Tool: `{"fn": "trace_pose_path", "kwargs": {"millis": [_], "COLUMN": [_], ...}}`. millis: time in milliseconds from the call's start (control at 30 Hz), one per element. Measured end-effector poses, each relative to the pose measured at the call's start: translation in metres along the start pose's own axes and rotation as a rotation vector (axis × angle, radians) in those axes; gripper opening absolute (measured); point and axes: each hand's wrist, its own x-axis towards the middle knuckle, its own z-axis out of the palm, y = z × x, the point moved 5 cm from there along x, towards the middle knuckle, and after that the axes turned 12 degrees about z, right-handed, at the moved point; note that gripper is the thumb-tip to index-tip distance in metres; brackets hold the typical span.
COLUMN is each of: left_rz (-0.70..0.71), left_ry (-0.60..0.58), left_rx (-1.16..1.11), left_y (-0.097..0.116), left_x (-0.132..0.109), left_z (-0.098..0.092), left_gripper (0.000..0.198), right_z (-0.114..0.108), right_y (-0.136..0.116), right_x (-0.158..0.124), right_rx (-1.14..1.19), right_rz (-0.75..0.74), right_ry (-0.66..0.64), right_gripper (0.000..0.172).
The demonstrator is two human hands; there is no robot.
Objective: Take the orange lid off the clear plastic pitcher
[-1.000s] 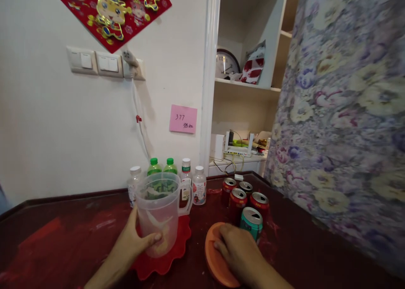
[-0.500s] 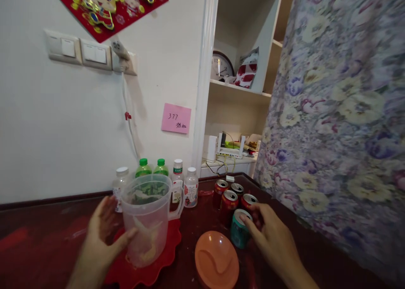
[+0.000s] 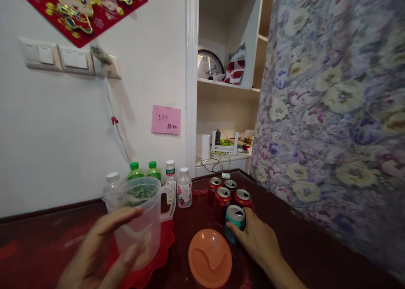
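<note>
dark red table (image 3: pixel 316 247) | teal can (image 3: pixel 234 222) upright, axis vertical | right hand (image 3: pixel 257 240) gripping it | left hand (image 3: pixel 101 247) spread wide

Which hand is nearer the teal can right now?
Right. The right hand has its fingers wrapped around the teal can, beside the orange lid. The left hand is far across, open in front of the clear pitcher.

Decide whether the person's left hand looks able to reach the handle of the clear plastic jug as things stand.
Probably yes. The left hand is open in front of the clear plastic jug on its red mat; the handle sticks out on the far right side, with only the bottles behind it, so reaching round looks free.
</note>
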Motion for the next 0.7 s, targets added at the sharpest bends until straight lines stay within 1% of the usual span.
{"fn": "trace_pose_path", "kwargs": {"millis": [100, 167, 233, 333, 400, 467, 500, 533, 567, 633, 700], "left_rz": [0.046, 0.082, 0.087, 0.003, -0.102, -0.198, -0.222, -0.225, -0.212, -0.169, -0.16], "left_ry": [-0.164, -0.274, -0.391, -0.575, -0.672, -0.693, -0.678, -0.649, -0.617, -0.539, -0.464], "left_rx": [-0.037, -0.095, -0.163, -0.287, -0.354, -0.394, -0.422, -0.461, -0.515, -0.634, -0.705], "left_y": [0.025, 0.039, 0.047, 0.049, 0.049, 0.051, 0.053, 0.057, 0.061, 0.07, 0.074], "left_x": [0.001, 0.001, -0.001, -0.003, -0.004, -0.004, -0.004, -0.004, -0.005, -0.007, -0.009], "left_z": [0.036, 0.065, 0.098, 0.15, 0.182, 0.207, 0.217, 0.225, 0.232, 0.24, 0.239], "left_gripper": [0.043, 0.047, 0.054, 0.079, 0.1, 0.118, 0.122, 0.122, 0.115, 0.091, 0.067], "right_z": [-0.003, -0.007, -0.013, -0.023, -0.027, -0.029, -0.029, -0.028, -0.028, -0.026, -0.023], "right_y": [0.002, 0.004, 0.008, 0.013, 0.014, 0.014, 0.014, 0.014, 0.014, 0.017, 0.021], "right_x": [-0.001, -0.003, -0.005, -0.01, -0.015, -0.02, -0.022, -0.023, -0.025, -0.025, -0.025], "right_rx": [0.022, 0.037, 0.071, 0.167, 0.242, 0.304, 0.324, 0.339, 0.348, 0.364, 0.398], "right_rz": [-0.002, 0.004, 0.008, -0.017, -0.062, -0.113, -0.141, -0.167, -0.197, -0.267, -0.351], "right_ry": [0.013, 0.023, 0.046, 0.121, 0.176, 0.215, 0.23, 0.246, 0.262, 0.299, 0.326], "right_gripper": [0.028, 0.029, 0.029, 0.032, 0.035, 0.036, 0.036, 0.036, 0.036, 0.038, 0.041]}}
